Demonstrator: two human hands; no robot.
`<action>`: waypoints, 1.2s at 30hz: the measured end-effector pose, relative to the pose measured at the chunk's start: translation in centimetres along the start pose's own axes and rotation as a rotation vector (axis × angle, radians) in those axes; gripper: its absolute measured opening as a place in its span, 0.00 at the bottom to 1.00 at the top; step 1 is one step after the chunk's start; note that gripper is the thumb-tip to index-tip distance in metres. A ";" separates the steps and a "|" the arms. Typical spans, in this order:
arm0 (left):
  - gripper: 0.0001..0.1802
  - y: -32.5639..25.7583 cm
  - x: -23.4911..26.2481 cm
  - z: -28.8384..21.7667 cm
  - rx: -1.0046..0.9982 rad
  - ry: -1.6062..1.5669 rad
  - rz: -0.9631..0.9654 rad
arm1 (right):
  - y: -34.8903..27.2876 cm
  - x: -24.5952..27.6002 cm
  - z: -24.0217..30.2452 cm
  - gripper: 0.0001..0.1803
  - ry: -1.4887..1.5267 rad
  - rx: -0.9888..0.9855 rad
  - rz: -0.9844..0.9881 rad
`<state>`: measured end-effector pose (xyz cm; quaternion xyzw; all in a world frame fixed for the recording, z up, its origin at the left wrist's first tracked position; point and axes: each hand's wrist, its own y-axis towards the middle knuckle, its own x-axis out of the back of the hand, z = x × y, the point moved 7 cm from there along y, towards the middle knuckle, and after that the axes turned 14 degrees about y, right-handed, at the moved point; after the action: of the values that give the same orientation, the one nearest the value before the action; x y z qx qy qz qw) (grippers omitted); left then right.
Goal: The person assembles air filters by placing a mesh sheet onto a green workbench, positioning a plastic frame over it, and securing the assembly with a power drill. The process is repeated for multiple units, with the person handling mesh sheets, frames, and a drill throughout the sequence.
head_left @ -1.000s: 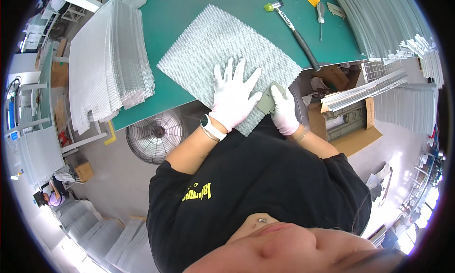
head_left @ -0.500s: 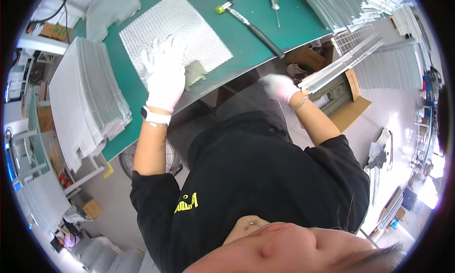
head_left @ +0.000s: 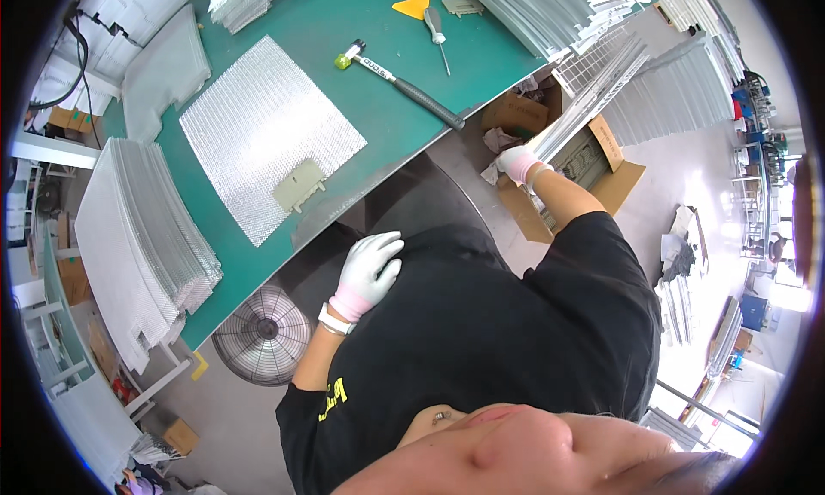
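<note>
My left hand (head_left: 369, 271), in a white glove with a pink cuff, is off the table, close to my black shirt. Its fingers are loosely stretched and it holds nothing. My right hand (head_left: 518, 163), gloved the same way, is at the near end of a bundle of long pale metal strips (head_left: 591, 100), over an open cardboard box (head_left: 620, 186). Its fingertips are hidden, so whether it grips a strip is unclear. On the green table (head_left: 284, 276) lies a silvery textured sheet (head_left: 266, 125), with a small grey-green notched plate (head_left: 298, 184) on its near edge.
A hammer (head_left: 404, 87) with a black grip lies near the table edge. Beyond it are a screwdriver (head_left: 436, 33) and a yellow piece (head_left: 412, 3). Stacked sheets stand at the left (head_left: 142, 246) and far right (head_left: 533, 14). A round fan (head_left: 265, 333) sits below the table.
My left hand has left the textured sheet and drawn back toward my body. My right hand has reached to the strips by the box. The view has shifted, showing more of the table's far side.
</note>
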<state>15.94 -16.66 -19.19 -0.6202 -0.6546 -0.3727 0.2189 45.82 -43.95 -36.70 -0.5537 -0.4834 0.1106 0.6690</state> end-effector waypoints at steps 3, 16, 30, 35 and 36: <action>0.18 -1.3 -0.2 1.7 0.123 -0.041 0.014 | -0.8 1.7 -0.4 0.23 0.138 0.048 -0.316; 0.18 -2.7 -3.4 4.4 0.298 -0.204 0.097 | -7.1 10.1 5.3 0.10 0.301 0.562 -0.636; 0.18 6.6 6.5 -0.8 0.073 -0.849 -0.304 | -22.9 14.1 25.5 0.11 0.956 1.469 -0.722; 0.35 -6.8 23.6 0.1 -0.271 -0.707 -0.971 | -15.6 8.4 11.3 0.24 3.160 0.638 -0.497; 0.35 -8.9 25.5 -0.3 -0.231 -0.636 -0.972 | -16.3 7.6 7.6 0.22 3.128 0.615 -0.747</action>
<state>3.79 0.04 -1.80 -0.3504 -0.8524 -0.2946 -0.2528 37.56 -39.86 -19.51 -0.1665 -0.5644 0.5968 -0.5455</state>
